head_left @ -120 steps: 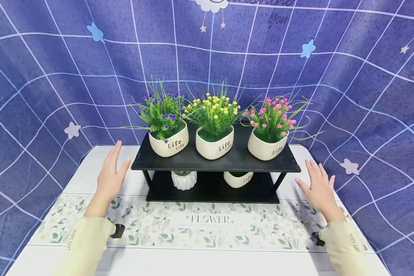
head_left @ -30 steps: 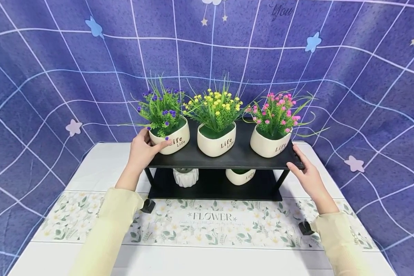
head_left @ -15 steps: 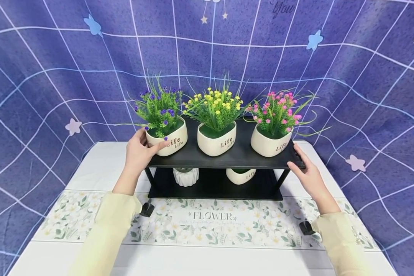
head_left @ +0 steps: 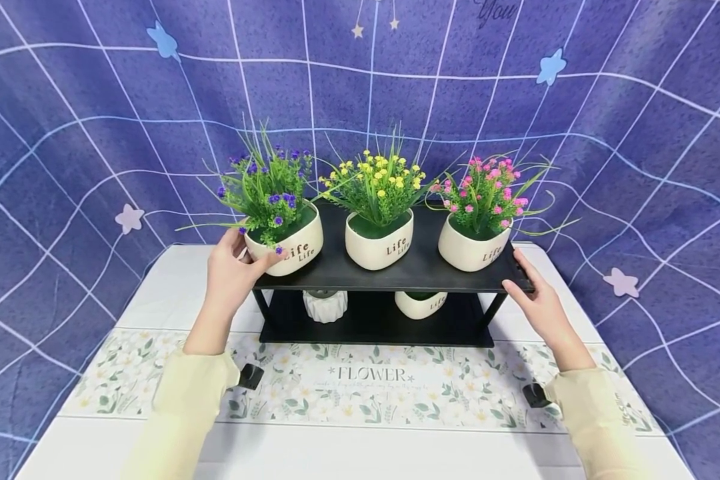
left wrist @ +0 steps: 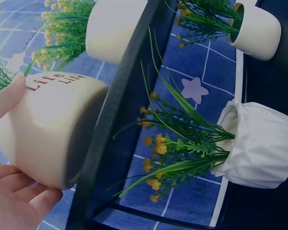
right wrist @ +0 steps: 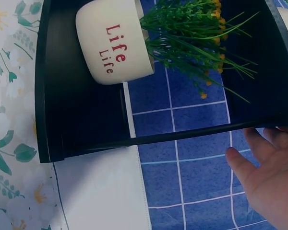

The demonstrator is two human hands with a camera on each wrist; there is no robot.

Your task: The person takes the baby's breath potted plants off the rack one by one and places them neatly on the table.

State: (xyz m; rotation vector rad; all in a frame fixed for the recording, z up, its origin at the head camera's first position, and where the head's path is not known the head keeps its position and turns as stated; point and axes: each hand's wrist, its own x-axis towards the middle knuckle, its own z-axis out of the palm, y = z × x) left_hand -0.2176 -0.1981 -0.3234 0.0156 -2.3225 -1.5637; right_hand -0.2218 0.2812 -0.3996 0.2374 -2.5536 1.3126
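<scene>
My left hand (head_left: 231,270) grips a cream pot with purple flowers (head_left: 303,250), thumb across its "Life" lettering and fingers round its left side. In the left wrist view the same pot (left wrist: 53,124) shows part of its underside beside the black upper board. My right hand (head_left: 543,307) touches the right end of the two-tier black shelf (head_left: 408,277), thumb near the front corner. The right wrist view has its fingers nearly straight against that end. A yellow-flowered pot (head_left: 379,250) and a pink-flowered pot (head_left: 474,247) stand on the top tier.
On the lower tier sit a white ribbed pot (head_left: 325,307) and another cream "Life" pot (head_left: 420,305), their plants hidden from above by the upper board. A floral "FLOWER" strip (head_left: 366,400) runs along the white table. A blue gridded curtain (head_left: 360,87) hangs behind.
Both hands came in from beside the shelf. My left hand took hold of the purple-flowered pot and has shifted it left; my right hand stays at the shelf's end.
</scene>
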